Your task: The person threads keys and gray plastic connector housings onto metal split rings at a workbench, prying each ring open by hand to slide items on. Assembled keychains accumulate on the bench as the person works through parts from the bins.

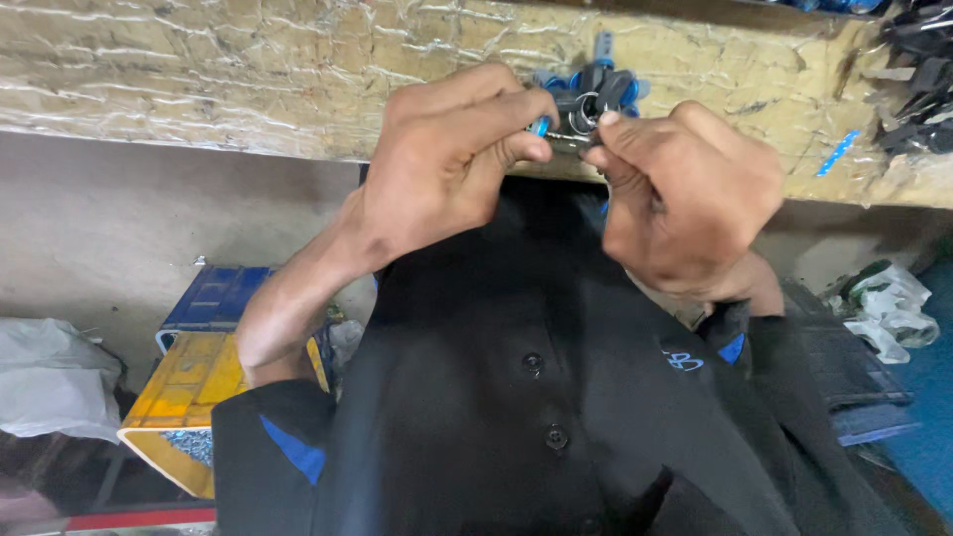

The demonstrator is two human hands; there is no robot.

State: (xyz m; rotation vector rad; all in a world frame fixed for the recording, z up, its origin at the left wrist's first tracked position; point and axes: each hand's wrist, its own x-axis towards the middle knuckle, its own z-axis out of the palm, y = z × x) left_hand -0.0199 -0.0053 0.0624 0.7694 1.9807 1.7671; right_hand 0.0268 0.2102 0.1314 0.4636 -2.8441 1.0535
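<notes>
Grip: we pinch a small metal part (568, 136) with blue tip between both hands, left hand (447, 159) fingers pressed on its left end, right hand (685, 194) on its right
Place: held at the near edge of the wooden bench (248, 79), just before a pile of dark and blue pieces (596, 89)
Handling: we judge it light, stiff, slippery; best taken by its ends
Around: yellow crate (184, 382) low at left

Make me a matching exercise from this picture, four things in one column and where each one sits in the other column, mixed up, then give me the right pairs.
Things:
1. yellow crate
2. white plastic bag
3. small metal part with a blue tip
4. pile of dark parts

Places:
A. pinched between the left hand and right hand
B. far left, beside the crate
C. top right, on the workbench
D. lower left, under a blue crate

Pairs: 1-D, 2-B, 3-A, 4-C
</notes>
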